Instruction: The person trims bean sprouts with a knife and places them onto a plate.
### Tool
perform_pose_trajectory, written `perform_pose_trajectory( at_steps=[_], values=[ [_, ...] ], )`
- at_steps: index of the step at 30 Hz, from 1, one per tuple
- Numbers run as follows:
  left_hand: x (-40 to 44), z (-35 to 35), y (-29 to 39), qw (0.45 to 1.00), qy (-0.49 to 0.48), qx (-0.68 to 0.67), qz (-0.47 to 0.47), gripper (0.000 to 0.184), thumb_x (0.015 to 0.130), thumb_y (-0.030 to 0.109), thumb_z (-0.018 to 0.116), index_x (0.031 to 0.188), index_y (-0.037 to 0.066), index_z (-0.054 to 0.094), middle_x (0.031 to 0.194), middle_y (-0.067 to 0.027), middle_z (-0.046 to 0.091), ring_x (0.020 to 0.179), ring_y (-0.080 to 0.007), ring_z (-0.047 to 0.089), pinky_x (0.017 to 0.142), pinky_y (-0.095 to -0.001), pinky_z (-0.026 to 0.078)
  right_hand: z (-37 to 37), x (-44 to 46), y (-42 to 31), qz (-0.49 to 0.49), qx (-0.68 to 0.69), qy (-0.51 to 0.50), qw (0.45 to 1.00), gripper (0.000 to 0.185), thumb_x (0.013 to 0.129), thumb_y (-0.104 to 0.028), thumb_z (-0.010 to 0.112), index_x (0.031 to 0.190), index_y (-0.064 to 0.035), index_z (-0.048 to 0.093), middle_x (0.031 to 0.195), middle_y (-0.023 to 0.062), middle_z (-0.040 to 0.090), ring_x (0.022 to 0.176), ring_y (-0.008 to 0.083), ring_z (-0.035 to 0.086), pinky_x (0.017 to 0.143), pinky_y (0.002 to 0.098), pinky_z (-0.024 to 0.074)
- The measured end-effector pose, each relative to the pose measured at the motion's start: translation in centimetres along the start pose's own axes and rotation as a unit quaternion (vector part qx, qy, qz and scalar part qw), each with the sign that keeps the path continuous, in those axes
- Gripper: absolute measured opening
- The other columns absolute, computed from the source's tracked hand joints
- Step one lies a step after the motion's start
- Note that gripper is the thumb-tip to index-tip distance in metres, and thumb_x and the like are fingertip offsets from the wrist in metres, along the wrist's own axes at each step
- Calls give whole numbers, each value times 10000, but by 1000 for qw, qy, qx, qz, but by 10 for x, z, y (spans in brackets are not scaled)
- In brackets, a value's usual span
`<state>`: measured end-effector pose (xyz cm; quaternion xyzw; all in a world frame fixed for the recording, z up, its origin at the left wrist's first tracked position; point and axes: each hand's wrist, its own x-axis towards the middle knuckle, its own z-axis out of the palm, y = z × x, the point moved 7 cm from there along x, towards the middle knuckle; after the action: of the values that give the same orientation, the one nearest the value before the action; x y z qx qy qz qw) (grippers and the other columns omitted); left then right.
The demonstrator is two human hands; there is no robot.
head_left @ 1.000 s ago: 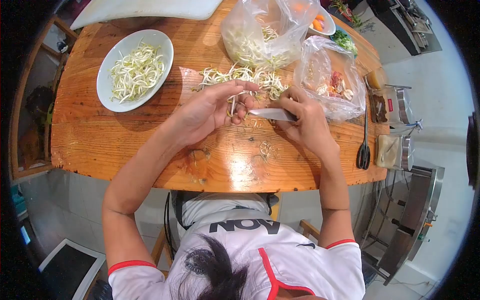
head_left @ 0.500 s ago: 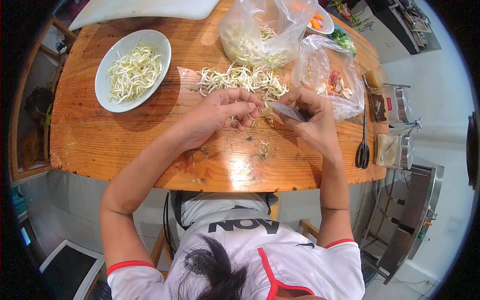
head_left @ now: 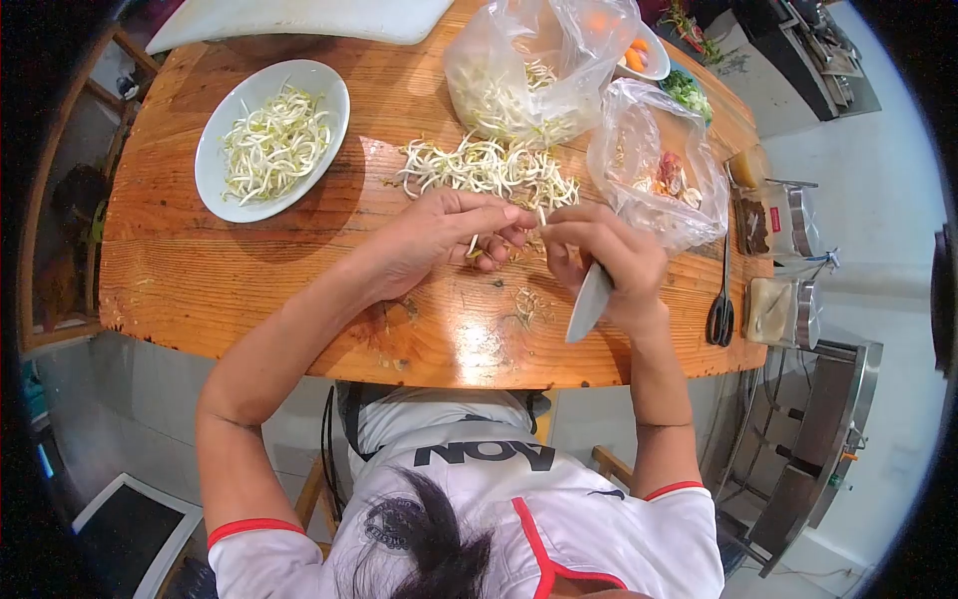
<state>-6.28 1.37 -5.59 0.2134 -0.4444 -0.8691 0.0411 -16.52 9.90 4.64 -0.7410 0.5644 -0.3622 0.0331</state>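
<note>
My left hand (head_left: 444, 238) is closed in a pinch over the wooden table, holding a bean sprout (head_left: 473, 245) that pokes out below its fingers. Close beside it, my right hand (head_left: 621, 258) grips a small knife (head_left: 590, 303), the blade pointing down toward me. Its fingertips nearly meet those of my left hand; a pale sprout end shows between them. Just beyond both hands lies a pile of bean sprouts (head_left: 489, 168). Thin root scraps (head_left: 529, 304) are scattered on the wood nearer me. The knife's handle is hidden in my palm.
A white oval plate (head_left: 207, 170) at left holds bean sprouts. Behind the pile stands a plastic bag of sprouts (head_left: 489, 95); another plastic bag (head_left: 624, 130) with reddish pieces sits right. Black scissors (head_left: 719, 317) and lidded jars (head_left: 783, 304) are at the right edge. A white board (head_left: 299, 18) lies far left.
My right hand has turned, swinging the knife blade from pointing at the left fingers to pointing down toward me. My left hand stays nearly in place, fingers still pinched.
</note>
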Motion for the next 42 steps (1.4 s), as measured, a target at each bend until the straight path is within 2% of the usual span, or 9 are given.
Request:
perform_pose_trajectory(
  at_steps=[5, 9, 15, 18, 20, 26, 29, 38, 42],
  values=[
    [0, -1, 2, 1000, 2, -31, -1, 264, 920, 228, 612, 1066, 11, 651, 889, -23, 644, 734, -86, 581, 693, -212, 488, 13, -5, -8, -87, -55, -45, 994, 242, 675, -48, 695, 910, -46, 641, 951, 85, 656, 686, 200, 660, 541, 289, 520],
    [0, -4, 3, 997, 22, 59, 37, 233, 907, 223, 631, 1015, 19, 661, 852, -17, 646, 723, -80, 576, 690, -219, 480, 20, -7, -9, -87, -55, -74, 992, 235, 735, -108, 684, 957, -51, 636, 931, 80, 651, 688, 203, 660, 536, 286, 518],
    [-1, -4, 11, 995, 40, 69, 61, 202, 910, 192, 620, 995, 12, 651, 849, -31, 641, 723, -76, 568, 679, -228, 477, -4, -4, 15, 86, 122, -1, 989, 535, 792, -362, 729, 1151, -18, 532, 841, 81, 575, 615, 173, 548, 540, 297, 439],
    [0, -7, 9, 996, 45, 49, 62, 208, 911, 167, 608, 1032, 0, 636, 868, -40, 644, 724, -80, 573, 685, -230, 481, -1, -9, 28, 176, 194, 12, 965, 508, 887, -370, 632, 1224, -25, 473, 816, 78, 530, 599, 167, 474, 555, 292, 399],
    [0, -6, 8, 996, 35, 57, 62, 222, 910, 147, 601, 1066, -9, 623, 886, -49, 649, 730, -84, 584, 693, -231, 489, 6, -7, 25, 206, 173, -9, 963, 438, 907, -331, 614, 1206, -31, 500, 819, 88, 543, 621, 186, 510, 567, 295, 422],
    [-2, -4, 4, 999, 27, 0, 41, 241, 885, 68, 573, 1110, -10, 602, 912, -62, 660, 750, -110, 630, 708, -229, 517, 14, -2, 15, 139, 56, -39, 988, 346, 857, -227, 675, 1140, -53, 579, 877, 143, 612, 740, 280, 630, 632, 355, 498],
    [-2, -4, 5, 999, 19, -10, 38, 245, 878, 51, 568, 1116, -3, 596, 911, -64, 659, 741, -113, 633, 691, -221, 520, 16, -2, 18, 118, 42, -28, 992, 342, 836, -215, 692, 1129, -73, 588, 896, 136, 621, 733, 304, 630, 611, 366, 497],
    [-2, -2, 3, 999, 7, 1, 45, 229, 878, 79, 593, 1099, 17, 595, 904, -58, 658, 737, -108, 628, 703, -232, 519, 18, -2, 16, 71, 24, -28, 997, 299, 828, -199, 701, 1072, -63, 596, 886, 129, 619, 709, 306, 622, 596, 364, 491],
    [-3, 3, 4, 996, -19, 64, 65, 260, 871, 133, 623, 1108, 29, 598, 892, -38, 652, 747, -89, 617, 701, -221, 498, 20, -8, 19, 130, 53, -38, 989, 324, 834, -212, 699, 1074, -29, 581, 872, 148, 619, 715, 296, 627, 595, 353, 488]
  ],
)
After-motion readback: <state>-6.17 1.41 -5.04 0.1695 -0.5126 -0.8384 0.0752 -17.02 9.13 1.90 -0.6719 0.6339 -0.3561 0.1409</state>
